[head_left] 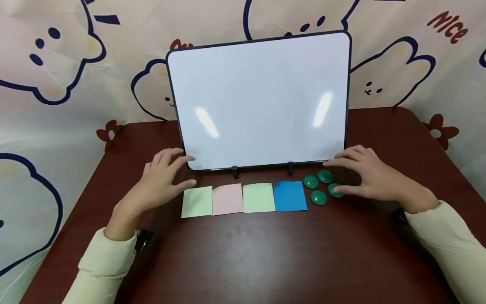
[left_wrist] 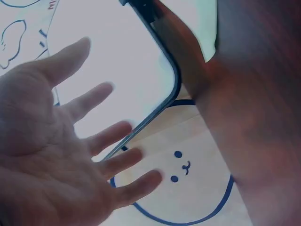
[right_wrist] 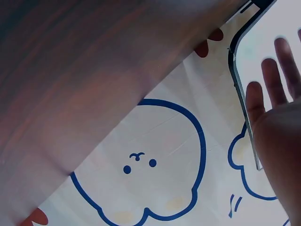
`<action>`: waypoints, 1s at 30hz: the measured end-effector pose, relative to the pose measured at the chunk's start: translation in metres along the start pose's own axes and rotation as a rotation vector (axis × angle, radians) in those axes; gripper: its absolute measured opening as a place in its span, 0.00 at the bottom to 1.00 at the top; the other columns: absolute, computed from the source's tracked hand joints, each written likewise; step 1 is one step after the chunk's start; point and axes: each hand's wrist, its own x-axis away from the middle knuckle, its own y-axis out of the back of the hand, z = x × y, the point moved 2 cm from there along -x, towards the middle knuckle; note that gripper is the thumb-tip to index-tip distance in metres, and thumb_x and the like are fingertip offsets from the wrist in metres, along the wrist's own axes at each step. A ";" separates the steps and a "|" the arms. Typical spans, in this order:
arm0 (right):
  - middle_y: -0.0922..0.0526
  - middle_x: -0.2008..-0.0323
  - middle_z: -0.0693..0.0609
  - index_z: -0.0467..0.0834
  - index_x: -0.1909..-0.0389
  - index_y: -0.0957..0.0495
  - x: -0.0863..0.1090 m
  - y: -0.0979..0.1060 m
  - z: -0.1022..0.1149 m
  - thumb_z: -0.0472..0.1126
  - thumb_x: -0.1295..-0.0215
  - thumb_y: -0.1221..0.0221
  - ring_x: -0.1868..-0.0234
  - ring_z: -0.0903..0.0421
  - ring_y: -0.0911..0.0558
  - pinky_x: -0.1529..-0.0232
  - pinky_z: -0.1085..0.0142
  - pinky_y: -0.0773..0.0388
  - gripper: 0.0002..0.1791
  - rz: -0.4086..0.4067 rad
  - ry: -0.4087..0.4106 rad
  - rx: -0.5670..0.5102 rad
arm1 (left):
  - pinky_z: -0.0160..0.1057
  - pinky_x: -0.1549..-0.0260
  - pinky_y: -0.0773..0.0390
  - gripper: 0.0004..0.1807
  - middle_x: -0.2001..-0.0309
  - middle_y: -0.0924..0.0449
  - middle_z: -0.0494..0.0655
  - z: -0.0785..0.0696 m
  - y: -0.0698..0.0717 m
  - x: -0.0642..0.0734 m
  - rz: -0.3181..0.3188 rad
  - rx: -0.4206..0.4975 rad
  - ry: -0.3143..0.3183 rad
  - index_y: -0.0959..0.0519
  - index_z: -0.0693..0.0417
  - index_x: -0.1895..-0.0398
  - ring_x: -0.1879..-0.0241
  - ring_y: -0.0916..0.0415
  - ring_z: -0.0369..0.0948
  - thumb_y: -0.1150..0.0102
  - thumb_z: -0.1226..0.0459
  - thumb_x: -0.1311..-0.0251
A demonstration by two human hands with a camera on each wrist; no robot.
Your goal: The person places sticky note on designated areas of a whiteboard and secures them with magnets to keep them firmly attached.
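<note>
A whiteboard point(head_left: 262, 101) with a black frame stands tilted back on the table. My left hand point(head_left: 159, 179) is spread at its lower left corner, fingertips overlapping the frame in the head view; the left wrist view shows the palm point(left_wrist: 42, 150) with nothing in it. At the lower right corner my right hand point(head_left: 366, 175) reaches in with fingers extended, its thumb over one green round magnet point(head_left: 336, 190). Several such magnets point(head_left: 318, 197) lie together there. In the right wrist view, fingers point(right_wrist: 273, 82) show against the board.
Before the board lie a row of paper squares: pale green point(head_left: 197, 202), pink point(head_left: 228, 199), another pale green point(head_left: 258, 197) and blue point(head_left: 290, 196). Two black feet point(head_left: 290, 168) support the board. A cartoon-printed cloth point(head_left: 395, 25) hangs behind the dark red table point(head_left: 243, 253).
</note>
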 end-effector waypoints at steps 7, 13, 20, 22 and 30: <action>0.19 0.55 0.65 0.58 0.48 0.18 0.002 -0.003 -0.002 0.53 0.54 0.23 0.50 0.67 0.31 0.52 0.58 0.36 0.29 0.057 -0.035 -0.027 | 0.48 0.60 0.23 0.18 0.53 0.19 0.50 0.002 -0.003 0.005 0.205 -0.006 0.036 0.20 0.50 0.47 0.55 0.25 0.46 0.35 0.54 0.37; 0.19 0.58 0.68 0.61 0.51 0.17 0.005 -0.003 -0.001 0.58 0.52 0.25 0.54 0.67 0.27 0.52 0.57 0.28 0.25 0.137 -0.038 -0.024 | 0.43 0.67 0.25 0.21 0.60 0.18 0.48 0.002 -0.009 -0.001 0.223 -0.077 0.036 0.18 0.54 0.50 0.63 0.24 0.41 0.28 0.56 0.44; 0.19 0.59 0.68 0.59 0.52 0.16 0.000 -0.008 0.000 0.57 0.52 0.25 0.57 0.68 0.22 0.54 0.61 0.20 0.24 0.196 -0.017 -0.083 | 0.44 0.69 0.26 0.23 0.58 0.21 0.51 0.007 -0.020 0.001 0.182 -0.106 0.108 0.18 0.56 0.50 0.66 0.26 0.43 0.26 0.57 0.48; 0.20 0.58 0.69 0.59 0.52 0.16 0.000 -0.009 0.000 0.56 0.52 0.24 0.58 0.68 0.22 0.54 0.62 0.19 0.24 0.213 -0.029 -0.093 | 0.43 0.70 0.27 0.22 0.58 0.22 0.51 0.008 -0.023 0.001 0.176 -0.100 0.114 0.18 0.56 0.51 0.68 0.27 0.43 0.25 0.57 0.48; 0.21 0.58 0.67 0.59 0.53 0.16 0.003 -0.008 -0.001 0.51 0.51 0.24 0.57 0.67 0.22 0.54 0.63 0.18 0.22 0.229 -0.046 -0.071 | 0.39 0.73 0.31 0.17 0.60 0.23 0.49 0.007 -0.025 -0.003 0.176 -0.069 0.107 0.19 0.54 0.58 0.70 0.29 0.42 0.25 0.59 0.49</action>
